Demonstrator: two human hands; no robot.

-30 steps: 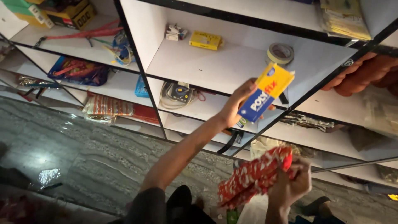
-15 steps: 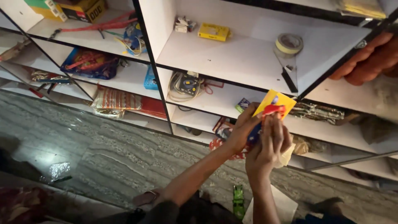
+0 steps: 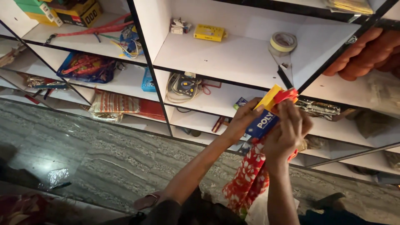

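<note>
My left hand [image 3: 243, 121] grips a small yellow and blue box [image 3: 266, 114] from its left side, in front of the white shelf unit [image 3: 233, 58]. My right hand [image 3: 287, 131] presses a red floral cloth [image 3: 250, 175] against the box's top and right side; the cloth hangs down below my wrist. Both hands meet at the box, level with the second shelf row.
On the shelf above sit a roll of tape [image 3: 283, 41], a small yellow box [image 3: 209, 32] and white parts [image 3: 180, 26]. A cable bundle with a device [image 3: 183, 86] lies below. Bags [image 3: 87, 66] and cartons [image 3: 79, 12] fill the left shelves. A grey stone floor [image 3: 104, 154] lies beneath.
My left hand carried the box down from the upper shelf to the lower row. My right hand rose with the cloth and now wraps it over the box.
</note>
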